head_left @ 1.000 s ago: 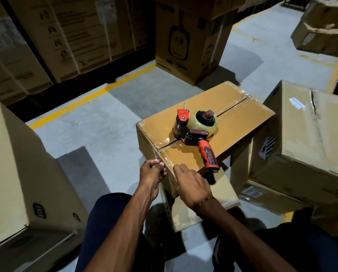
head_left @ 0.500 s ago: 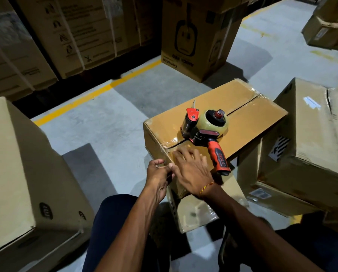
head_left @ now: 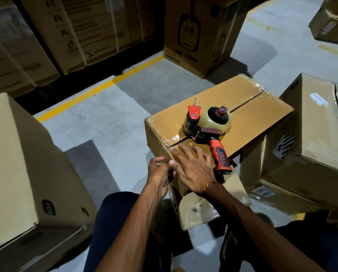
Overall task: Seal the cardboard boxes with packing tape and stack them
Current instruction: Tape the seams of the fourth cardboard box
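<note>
While glossy tape (head_left: 167, 141) wrinkles, the right hand (head_left: 193, 169) flattens it.

From my feed the box (head_left: 248, 122) is matt brown cardboard, but its near end shines where glossy clear tape (head_left: 171, 139) wrinkles over it. The tape gun (head_left: 207, 126) looks like smooth red and black plastic with a ribbed rubbery grip; its roll is shiny and yellowish. The floor (head_left: 105, 122) is dull, grainy concrete.
</note>
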### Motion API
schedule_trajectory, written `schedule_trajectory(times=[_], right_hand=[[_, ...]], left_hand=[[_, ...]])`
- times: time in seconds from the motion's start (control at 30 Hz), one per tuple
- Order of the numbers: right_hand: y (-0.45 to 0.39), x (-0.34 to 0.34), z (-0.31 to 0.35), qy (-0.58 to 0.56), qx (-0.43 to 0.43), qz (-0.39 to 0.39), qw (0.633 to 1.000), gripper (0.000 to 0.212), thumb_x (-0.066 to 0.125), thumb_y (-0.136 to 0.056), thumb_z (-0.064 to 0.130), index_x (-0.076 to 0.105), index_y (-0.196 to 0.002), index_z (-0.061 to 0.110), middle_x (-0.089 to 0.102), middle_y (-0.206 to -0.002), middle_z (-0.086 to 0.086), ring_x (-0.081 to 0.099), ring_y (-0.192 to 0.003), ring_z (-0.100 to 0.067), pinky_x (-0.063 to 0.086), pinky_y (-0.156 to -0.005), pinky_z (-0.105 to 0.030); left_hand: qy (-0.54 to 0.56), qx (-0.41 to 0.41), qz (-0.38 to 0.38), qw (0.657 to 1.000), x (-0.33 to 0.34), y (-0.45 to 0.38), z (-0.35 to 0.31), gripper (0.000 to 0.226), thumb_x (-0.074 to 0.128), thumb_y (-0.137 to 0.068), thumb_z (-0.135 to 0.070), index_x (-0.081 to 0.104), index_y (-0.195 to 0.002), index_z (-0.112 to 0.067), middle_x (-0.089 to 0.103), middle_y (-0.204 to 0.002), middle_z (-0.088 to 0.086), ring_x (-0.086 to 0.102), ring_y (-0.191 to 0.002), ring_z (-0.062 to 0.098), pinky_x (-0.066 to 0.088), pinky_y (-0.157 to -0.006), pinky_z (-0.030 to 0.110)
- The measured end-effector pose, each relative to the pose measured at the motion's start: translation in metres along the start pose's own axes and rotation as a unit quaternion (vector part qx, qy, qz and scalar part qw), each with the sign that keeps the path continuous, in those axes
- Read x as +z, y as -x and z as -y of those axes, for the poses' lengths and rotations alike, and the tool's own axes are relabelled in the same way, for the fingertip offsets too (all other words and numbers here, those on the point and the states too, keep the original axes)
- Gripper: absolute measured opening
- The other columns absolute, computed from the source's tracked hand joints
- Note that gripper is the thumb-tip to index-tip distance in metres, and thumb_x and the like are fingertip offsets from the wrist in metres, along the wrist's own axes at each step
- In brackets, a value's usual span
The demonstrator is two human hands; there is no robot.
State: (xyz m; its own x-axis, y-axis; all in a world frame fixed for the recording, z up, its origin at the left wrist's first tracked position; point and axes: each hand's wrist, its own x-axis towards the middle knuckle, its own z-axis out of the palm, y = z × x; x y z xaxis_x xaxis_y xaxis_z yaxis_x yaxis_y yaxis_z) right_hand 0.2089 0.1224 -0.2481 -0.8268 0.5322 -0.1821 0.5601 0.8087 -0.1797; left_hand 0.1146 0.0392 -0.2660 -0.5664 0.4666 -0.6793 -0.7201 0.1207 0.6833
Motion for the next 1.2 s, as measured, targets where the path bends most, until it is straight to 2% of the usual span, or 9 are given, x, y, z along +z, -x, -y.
schedule_trajectory(times=[0.2,0.37,0.47,0.57,0.7,0.83,1.0,1.1,1.2], right_hand=[[0.027,0.021,-0.009,0.004,-0.026,-0.041,0.999,0.065,0.014,-0.103,0.058,0.028,-0.159,0.028,0.023,-0.168,0.004,0.016,-0.155,-0.027,0.014,-0.122,-0.048],[0.053,0.037,-0.02,-0.068,-0.051,-0.136,0.987,0.051,0.037,-0.104,0.044,0.053,-0.146,0.02,0.045,-0.157,0.003,0.033,-0.149,-0.024,0.029,-0.12,-0.048],[0.061,0.033,-0.023,-0.128,-0.042,-0.191,0.972,0.032,0.052,-0.098,0.04,0.063,-0.118,0.019,0.056,-0.13,0.004,0.046,-0.13,-0.02,0.047,-0.101,-0.045],[0.063,0.025,-0.018,-0.114,-0.012,-0.222,0.968,0.029,0.057,-0.094,0.051,0.056,-0.094,0.022,0.051,-0.101,0.006,0.047,-0.098,-0.02,0.045,-0.075,-0.041],[0.055,0.017,-0.006,-0.046,0.04,-0.183,0.981,0.037,0.045,-0.092,0.064,0.05,-0.088,0.028,0.048,-0.092,0.007,0.042,-0.089,-0.019,0.041,-0.072,-0.039],[0.052,0.013,0.001,-0.026,0.064,-0.139,0.988,0.025,0.056,-0.094,0.05,0.051,-0.098,0.026,0.049,-0.101,0.004,0.046,-0.095,-0.021,0.044,-0.079,-0.039],[0.05,0.005,0.01,-0.033,0.074,-0.095,0.992,0.021,0.055,-0.097,0.037,0.048,-0.111,0.022,0.048,-0.114,0.0,0.043,-0.103,-0.023,0.041,-0.084,-0.035],[0.049,-0.001,0.016,-0.027,0.073,-0.076,0.994,0.023,0.051,-0.099,0.029,0.047,-0.118,0.019,0.048,-0.12,-0.003,0.044,-0.108,-0.026,0.041,-0.087,-0.035],[0.045,-0.005,0.017,-0.036,0.077,-0.067,0.994,0.024,0.054,-0.097,0.028,0.047,-0.119,0.018,0.051,-0.121,-0.004,0.046,-0.11,-0.028,0.042,-0.087,-0.036]], left_hand=[[-0.005,0.007,0.001,1.0,0.0,0.002,0.0,0.039,0.055,-0.093,0.013,0.046,-0.124,-0.01,0.063,-0.097,0.018,0.061,-0.07,0.02,0.052,-0.06,0.03],[0.001,-0.002,-0.001,1.0,0.002,0.004,0.0,0.034,0.053,-0.095,0.011,0.046,-0.12,-0.011,0.063,-0.093,0.015,0.061,-0.07,0.018,0.053,-0.065,0.029],[0.005,-0.013,-0.001,1.0,0.002,0.006,-0.001,0.034,0.052,-0.096,0.011,0.046,-0.12,-0.012,0.063,-0.092,0.014,0.062,-0.071,0.019,0.053,-0.065,0.031],[0.007,-0.016,-0.001,1.0,0.001,0.008,-0.001,0.037,0.052,-0.094,0.014,0.047,-0.122,-0.01,0.062,-0.096,0.017,0.062,-0.075,0.021,0.053,-0.064,0.032],[0.004,-0.003,-0.004,1.0,0.002,0.011,-0.001,0.042,0.051,-0.092,0.018,0.045,-0.127,-0.007,0.059,-0.098,0.021,0.06,-0.073,0.022,0.055,-0.064,0.031],[-0.004,-0.001,0.003,1.0,0.004,0.013,0.002,0.046,0.051,-0.091,0.02,0.043,-0.129,-0.005,0.06,-0.087,0.019,0.059,-0.069,0.022,0.054,-0.064,0.029],[-0.022,0.011,-0.015,1.0,0.002,0.013,0.003,0.046,0.061,-0.087,0.016,0.045,-0.122,-0.009,0.061,-0.096,0.021,0.062,-0.074,0.022,0.058,-0.064,0.028],[-0.187,0.113,-0.13,0.967,-0.001,0.013,0.011,0.035,0.07,-0.086,0.002,0.056,-0.115,-0.01,0.063,-0.099,0.011,0.06,-0.08,0.019,0.047,-0.069,0.026],[-0.193,0.233,-0.169,0.938,0.002,0.022,0.013,0.013,0.06,-0.096,-0.006,0.062,-0.106,-0.015,0.065,-0.111,0.006,0.063,-0.09,0.012,0.044,-0.071,0.016]])
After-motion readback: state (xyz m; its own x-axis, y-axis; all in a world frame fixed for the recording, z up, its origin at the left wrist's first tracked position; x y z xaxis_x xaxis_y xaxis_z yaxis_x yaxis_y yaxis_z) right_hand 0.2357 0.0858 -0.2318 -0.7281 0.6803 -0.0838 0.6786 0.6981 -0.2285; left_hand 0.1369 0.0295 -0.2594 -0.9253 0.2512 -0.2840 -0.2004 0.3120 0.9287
